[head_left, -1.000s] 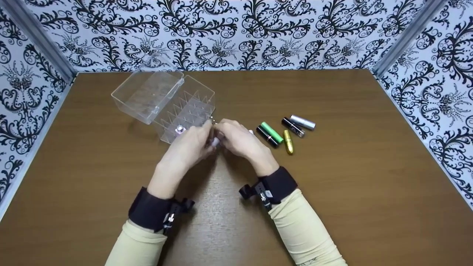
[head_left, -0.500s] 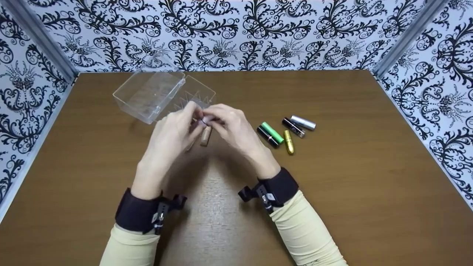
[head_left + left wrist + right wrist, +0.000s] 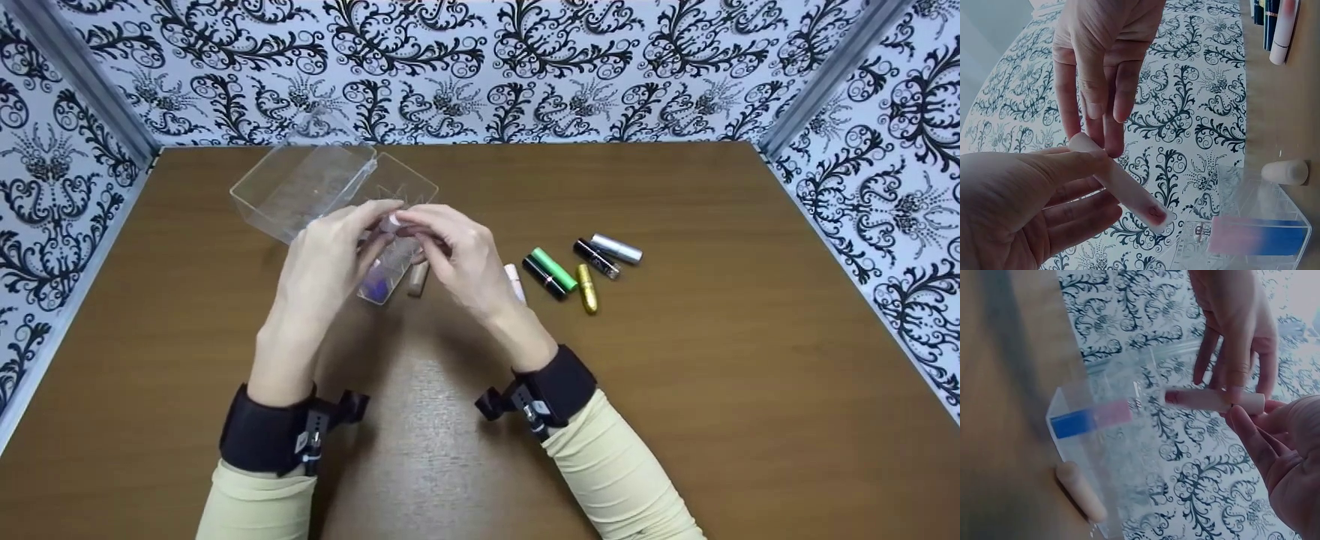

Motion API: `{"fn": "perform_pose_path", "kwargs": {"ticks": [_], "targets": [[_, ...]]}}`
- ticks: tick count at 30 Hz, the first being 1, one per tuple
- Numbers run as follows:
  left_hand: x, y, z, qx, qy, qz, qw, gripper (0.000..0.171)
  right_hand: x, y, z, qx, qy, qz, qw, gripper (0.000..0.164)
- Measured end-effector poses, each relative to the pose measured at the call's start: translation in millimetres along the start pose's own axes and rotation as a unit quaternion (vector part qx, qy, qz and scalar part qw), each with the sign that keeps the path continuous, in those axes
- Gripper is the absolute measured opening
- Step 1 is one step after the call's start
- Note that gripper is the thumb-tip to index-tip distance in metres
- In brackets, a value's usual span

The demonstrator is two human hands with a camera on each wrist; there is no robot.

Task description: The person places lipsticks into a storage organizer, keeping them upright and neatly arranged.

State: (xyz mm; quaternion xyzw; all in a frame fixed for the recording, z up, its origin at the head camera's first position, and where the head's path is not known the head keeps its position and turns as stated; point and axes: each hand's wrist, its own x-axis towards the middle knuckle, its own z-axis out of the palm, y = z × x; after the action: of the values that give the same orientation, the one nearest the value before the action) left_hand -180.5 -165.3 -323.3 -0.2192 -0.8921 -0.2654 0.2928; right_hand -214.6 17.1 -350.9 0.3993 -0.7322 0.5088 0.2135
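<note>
My left hand point(image 3: 319, 259) pinches a pale pink lip-gloss tube point(image 3: 1129, 188) between thumb and fingers, above the clear plastic organizer box point(image 3: 437, 187). A reddish patch marks the tube's far end. Fingertips of my right hand point(image 3: 463, 259) touch the other end, its fingers fairly straight and its thumb apart from the tube in the left wrist view. The divided box stands with its lid point(image 3: 300, 187) swung back to the left. Inside stands a pink-and-blue tube point(image 3: 1092, 419), seen through the wall. Both hands cover much of the compartments in the head view.
A beige tube point(image 3: 418, 279) lies right beside the box. To the right on the table are a pale pink tube point(image 3: 514, 283), a black one point(image 3: 545, 277), a green one point(image 3: 555, 268), a gold one point(image 3: 587, 289), another black one point(image 3: 597, 259) and a silver one point(image 3: 616, 248).
Both hands have risen and shifted left and away over the box, with the pink tube between them. The beige tube and the pale pink tube on the table have come into sight.
</note>
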Motion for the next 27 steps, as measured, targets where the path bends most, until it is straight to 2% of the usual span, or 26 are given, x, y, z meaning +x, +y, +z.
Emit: {"fn": "perform_pose_path", "kwargs": {"ticks": [6, 12, 19, 27], "targets": [[-0.1, -2.1, -4.2, 0.037, -0.010, -0.030, 0.9988, 0.025, -3, 3, 12, -0.028, -0.004, -0.032, 0.999, 0.030], [-0.5, -2.2, -5.4, 0.058, -0.018, -0.068, 0.9958, 0.021, -6, 8, 20, -0.075, -0.060, -0.072, 0.993, 0.040], [-3.9, -3.7, -5.5, 0.072, -0.027, -0.106, 0.9914, 0.018, -12, 7, 26, -0.115, -0.132, -0.061, 0.983, 0.051], [-5.1, -5.0, -5.5, 0.076, -0.055, -0.128, 0.9873, 0.010, -17, 10, 33, -0.149, -0.163, -0.073, 0.973, 0.051]]}}
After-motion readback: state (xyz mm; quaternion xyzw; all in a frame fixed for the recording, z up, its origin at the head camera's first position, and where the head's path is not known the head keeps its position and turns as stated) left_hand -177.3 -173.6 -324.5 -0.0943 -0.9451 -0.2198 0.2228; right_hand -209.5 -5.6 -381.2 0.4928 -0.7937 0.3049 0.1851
